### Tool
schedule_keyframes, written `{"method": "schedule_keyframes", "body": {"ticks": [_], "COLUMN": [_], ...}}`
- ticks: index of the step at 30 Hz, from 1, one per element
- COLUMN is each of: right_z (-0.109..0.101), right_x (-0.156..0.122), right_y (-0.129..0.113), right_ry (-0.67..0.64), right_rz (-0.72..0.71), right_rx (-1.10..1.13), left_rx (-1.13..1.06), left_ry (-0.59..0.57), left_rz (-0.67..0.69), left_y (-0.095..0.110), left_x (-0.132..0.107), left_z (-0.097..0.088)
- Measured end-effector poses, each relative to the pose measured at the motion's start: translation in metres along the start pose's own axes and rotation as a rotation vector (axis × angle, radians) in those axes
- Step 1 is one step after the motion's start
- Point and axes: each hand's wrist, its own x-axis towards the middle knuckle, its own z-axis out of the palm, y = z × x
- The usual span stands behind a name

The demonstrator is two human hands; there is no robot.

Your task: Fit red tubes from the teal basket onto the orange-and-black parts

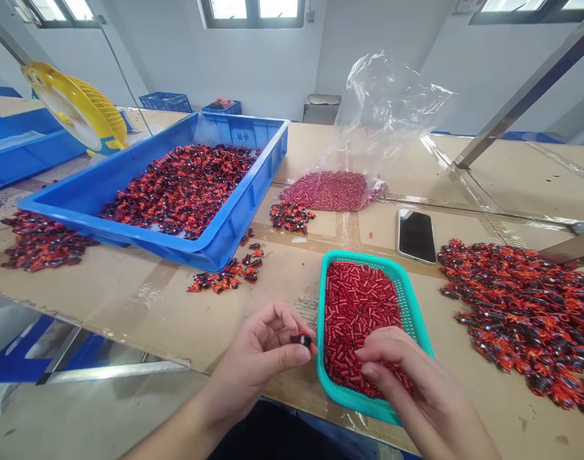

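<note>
Blue plastic crate [237, 214] heaped with red-and-black pieces sits on the cardboard-covered bench [143, 306]. Near the bench's front edge, a teal basket [409, 306] holds red tubes [354, 306]. The right hand [397, 377] lies curled over them, its grip unclear; the left hand [258, 358] pinches a small black-and-red piece [302, 340].

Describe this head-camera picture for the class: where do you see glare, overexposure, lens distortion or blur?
In the head view, the wide lens bows the blue plastic tray and stretches the frame's edges; daylight overexposes the rectangular windows; the clear plastic bag shows bright glare; the left hand and right hand show no obvious blur.
</note>
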Motion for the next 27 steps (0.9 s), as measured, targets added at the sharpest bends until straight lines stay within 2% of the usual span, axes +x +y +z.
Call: {"method": "schedule_keyframes", "body": {"ticks": [4,6,10,13,16,18,21,23,25,27], "right_z": [0.013,0.014,0.012,0.012,0.014,0.015,0.015,0.016,0.018,0.021], "right_x": [0.002,0.004,0.008,0.006,0.001,-0.003,-0.005,-0.004,-0.001,0.0], "right_y": [-0.024,-0.031,-0.033,-0.033,-0.035,-0.038,-0.039,-0.038,-0.036,-0.035], "right_ry": [0.04,0.04,0.002,-0.004,-0.003,-0.051,-0.228,-0.342,-0.387,-0.375], "right_rz": [0.011,-0.037,-0.179,-0.186,-0.074,0.138,0.46,0.491,0.399,0.313], "right_rx": [0.211,0.264,0.239,0.169,0.176,0.309,0.605,0.693,0.678,0.64], "left_rx": [-0.076,-0.092,-0.053,0.072,0.24,0.349,0.517,0.603,0.666,0.736], "left_ry": [-0.089,-0.126,-0.171,-0.184,-0.185,-0.192,-0.227,-0.263,-0.29,-0.3], "left_rz": [0.003,-0.01,0.032,0.157,0.342,0.442,0.56,0.598,0.62,0.664], "left_y": [-0.01,-0.016,-0.022,-0.021,-0.019,-0.016,-0.01,-0.007,-0.005,-0.003], "left_x": [-0.007,-0.011,-0.015,-0.017,-0.017,-0.017,-0.017,-0.018,-0.018,-0.018], "left_z": [0.003,0.003,0.005,0.006,0.007,0.008,0.012,0.016,0.019,0.02]}}
